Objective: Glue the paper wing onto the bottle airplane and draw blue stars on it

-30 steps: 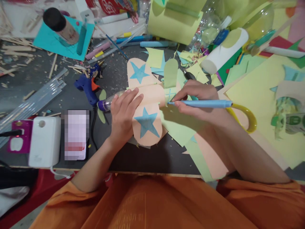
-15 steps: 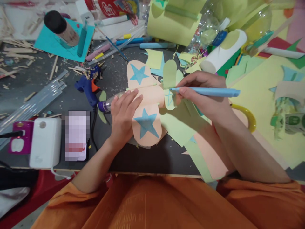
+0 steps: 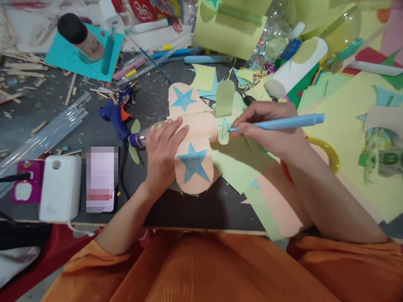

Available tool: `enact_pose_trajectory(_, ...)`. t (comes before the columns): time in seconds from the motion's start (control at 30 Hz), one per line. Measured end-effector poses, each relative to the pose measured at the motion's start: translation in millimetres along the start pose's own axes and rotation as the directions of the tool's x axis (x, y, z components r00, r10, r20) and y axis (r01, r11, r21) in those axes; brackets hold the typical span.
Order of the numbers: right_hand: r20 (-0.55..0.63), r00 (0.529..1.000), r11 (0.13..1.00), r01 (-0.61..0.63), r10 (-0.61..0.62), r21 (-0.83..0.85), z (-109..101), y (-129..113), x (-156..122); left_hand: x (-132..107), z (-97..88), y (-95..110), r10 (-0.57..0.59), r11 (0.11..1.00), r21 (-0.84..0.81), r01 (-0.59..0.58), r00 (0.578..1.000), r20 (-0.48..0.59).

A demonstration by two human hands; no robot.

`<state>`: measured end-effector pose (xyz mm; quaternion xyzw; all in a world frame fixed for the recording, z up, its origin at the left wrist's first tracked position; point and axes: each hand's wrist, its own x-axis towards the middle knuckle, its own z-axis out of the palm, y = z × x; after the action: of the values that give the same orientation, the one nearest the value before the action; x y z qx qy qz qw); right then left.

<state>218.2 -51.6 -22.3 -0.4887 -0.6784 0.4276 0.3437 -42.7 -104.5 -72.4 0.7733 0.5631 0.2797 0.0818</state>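
A toy airplane made from a plastic bottle lies before me, its body wrapped in peach paper [image 3: 201, 125]. Blue stars mark both peach wings [image 3: 193, 165]. At its purple-capped nose [image 3: 134, 140] sits a light green paper propeller. My left hand [image 3: 165, 144] lies curved over the bottle body, fingers bent round it, thumb hidden. Between the thumb and fingers of my right hand [image 3: 267, 123] is a light blue marker [image 3: 289, 122]. Its tip touches the pale green tail piece [image 3: 223, 137], which carries a blue star outline. The other tail piece [image 3: 224, 98] is plain green.
A blue glue gun [image 3: 111, 119] and its cord lie left of the nose. A phone [image 3: 100, 180] and white power bank [image 3: 59, 188] rest near the front edge. Yellow-handled scissors [image 3: 330, 155] and paper sheets are at right. Markers [image 3: 208, 60] and bottles stand behind.
The marker tip has moved down from the top of the tail piece to its right side, and more star lines show. My left hand and the airplane stay in place.
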Motion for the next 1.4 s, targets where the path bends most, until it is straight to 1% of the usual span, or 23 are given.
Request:
enact_pose_trajectory(0.1, 0.047, 0.999, 0.999, -0.023, 0.024, -0.033, -2.4, -4.9, -0.9, -0.3, 0.3, -0.4, -0.009, 1.0, -0.015, 0.009, 1.0, 0.002)
enact_pose_trajectory(0.27, 0.083, 0.997, 0.999, 0.003, 0.0, -0.034, -3.0, -10.2, -1.6, -0.6, -0.8, -0.8, 0.015, 1.0, -0.003, -0.015, 1.0, 0.008)
enact_pose_trajectory(0.33, 0.069, 0.998, 1.0, -0.001, 0.001, -0.005, -2.6, -9.2, -1.9, -0.5, -1.0, -1.2, 0.018, 1.0, -0.002, -0.018, 1.0, 0.018)
enact_pose_trajectory(0.4, 0.029, 1.0, 0.999, 0.004, -0.005, 0.046, -1.5, -7.1, -2.4, -0.4, -0.8, -1.7, 0.012, 1.0, -0.006, -0.011, 1.0, 0.027)
enact_pose_trajectory(0.47, -0.027, 0.999, 0.994, 0.037, -0.034, 0.101, 0.5, -5.7, -3.3, -0.5, -0.3, -2.1, 0.007, 1.0, -0.011, -0.007, 1.0, 0.031)
enact_pose_trajectory(0.53, -0.058, 0.996, 0.99, 0.068, -0.061, 0.122, 3.1, -6.0, -4.5, -0.9, 0.1, -2.6, 0.01, 1.0, -0.006, -0.01, 1.0, 0.027)
enact_pose_trajectory(0.73, -0.028, 0.998, 0.997, 0.065, -0.064, 0.035, 6.8, -11.2, -6.3, -2.3, 1.2, -4.4, 0.039, 0.999, 0.005, -0.039, 0.999, 0.011)
enact_pose_trajectory(0.93, 0.009, 0.999, 0.999, 0.044, -0.043, -0.032, 4.1, -11.3, -5.3, -2.1, 2.5, -3.7, 0.028, 1.0, -0.005, -0.028, 1.0, 0.001)
enact_pose_trajectory(1.1, 0.01, 1.0, 1.0, 0.022, -0.022, -0.007, 1.9, -10.3, -4.4, -1.1, 0.4, -2.5, 0.009, 1.0, -0.002, -0.009, 0.999, 0.033)
enact_pose_trajectory(1.27, 0.051, 0.998, 0.996, -0.018, 0.022, -0.083, -0.3, -9.5, -3.3, -0.4, -0.3, -1.6, -0.009, 1.0, -0.008, 0.01, 0.999, 0.041)
enact_pose_trajectory(1.33, 0.055, 0.998, 0.998, -0.024, 0.027, -0.06, -1.7, -9.9, -3.1, -0.1, -1.1, -0.9, -0.004, 1.0, -0.013, 0.005, 0.999, 0.032)
enact_pose_trajectory(1.4, 0.021, 1.0, 1.0, -0.006, 0.005, 0.009, -3.8, -10.1, -2.7, 0.2, -2.1, -0.2, 0.003, 1.0, -0.014, -0.002, 1.0, 0.026)
